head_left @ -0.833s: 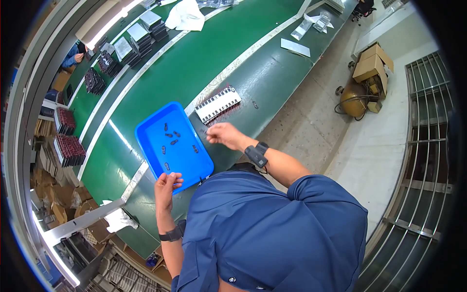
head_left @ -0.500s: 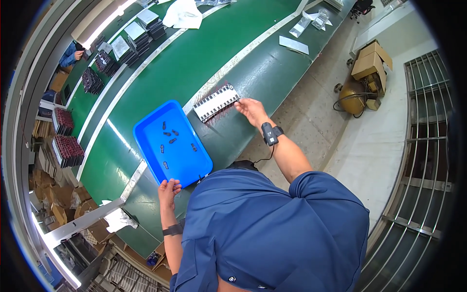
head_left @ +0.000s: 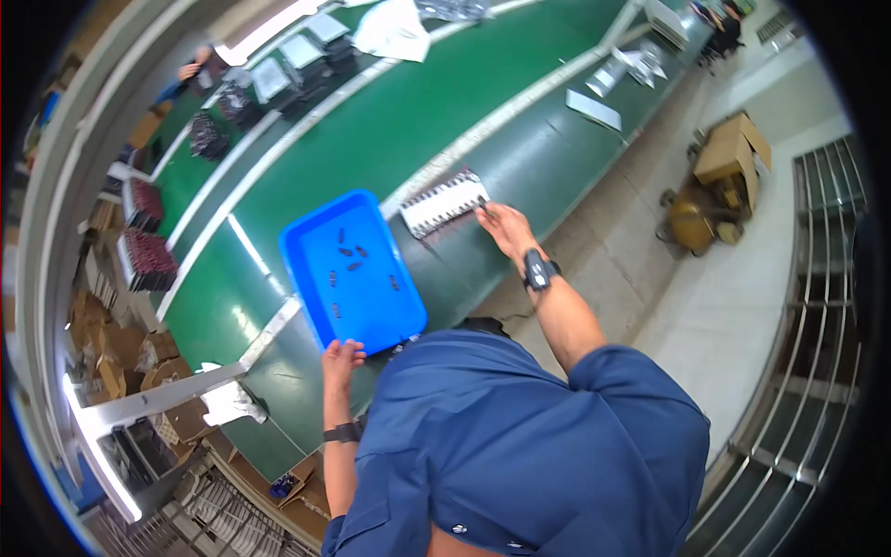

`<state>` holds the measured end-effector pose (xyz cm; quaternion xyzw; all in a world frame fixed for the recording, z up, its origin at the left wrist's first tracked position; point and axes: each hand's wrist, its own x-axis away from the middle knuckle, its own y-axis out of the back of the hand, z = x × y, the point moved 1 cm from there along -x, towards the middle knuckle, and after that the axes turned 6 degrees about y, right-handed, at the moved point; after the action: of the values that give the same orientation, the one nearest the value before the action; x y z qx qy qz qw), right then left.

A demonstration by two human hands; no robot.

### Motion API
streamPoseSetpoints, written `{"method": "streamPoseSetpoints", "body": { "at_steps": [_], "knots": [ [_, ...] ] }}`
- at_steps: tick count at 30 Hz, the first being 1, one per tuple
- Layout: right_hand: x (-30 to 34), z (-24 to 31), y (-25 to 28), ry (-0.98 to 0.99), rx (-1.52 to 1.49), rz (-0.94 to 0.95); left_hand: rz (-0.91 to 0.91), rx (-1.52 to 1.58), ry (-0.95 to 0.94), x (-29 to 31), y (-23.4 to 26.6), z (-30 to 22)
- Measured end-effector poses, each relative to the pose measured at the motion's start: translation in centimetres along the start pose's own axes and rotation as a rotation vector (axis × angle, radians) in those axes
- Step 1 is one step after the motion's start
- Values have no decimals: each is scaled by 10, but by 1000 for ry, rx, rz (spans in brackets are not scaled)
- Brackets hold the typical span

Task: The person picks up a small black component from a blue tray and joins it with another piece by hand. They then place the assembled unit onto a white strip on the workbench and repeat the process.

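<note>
My right hand (head_left: 506,229) is at the right end of a white block (head_left: 444,206) with dark fittings along both long sides and thin reddish wires. Its thumb and fingers are pinched together around something small and dark at the block's corner, too blurred to name. By the near edge of a blue plastic tray (head_left: 408,314), my left hand (head_left: 342,360) hovers with loosely bent fingers apart and nothing visible in them. Several small black parts (head_left: 361,251) lie scattered inside the tray.
Stacks of dark wired units (head_left: 147,262) stand at the far left, near another person's hand (head_left: 190,71). A white cloth (head_left: 394,32) and a pale flat plate (head_left: 594,110) lie on the green table (head_left: 306,167). A cardboard box (head_left: 729,153) sits above a brownish tank on the floor.
The whole view has shifted, so the table and tray appear farther right. My right hand stays at the block's end, and my left hand stays by the tray's near edge.
</note>
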<state>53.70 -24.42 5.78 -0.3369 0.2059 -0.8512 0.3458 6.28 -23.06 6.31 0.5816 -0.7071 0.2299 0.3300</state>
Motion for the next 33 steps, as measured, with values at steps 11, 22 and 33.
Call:
{"method": "streamPoseSetpoints", "body": {
  "at_steps": [11, 22, 33],
  "knots": [
    [150, -49, -130, -369, 815, 858, 105, -291, -366, 87, -36, -89],
    [228, -54, -153, -356, 981, 1090, 204, -484, -323, 144, -31, -69],
    [211, -69, -112, -318, 753, 931, 183, -296, -352, 126, -54, -55]
  ]
}}
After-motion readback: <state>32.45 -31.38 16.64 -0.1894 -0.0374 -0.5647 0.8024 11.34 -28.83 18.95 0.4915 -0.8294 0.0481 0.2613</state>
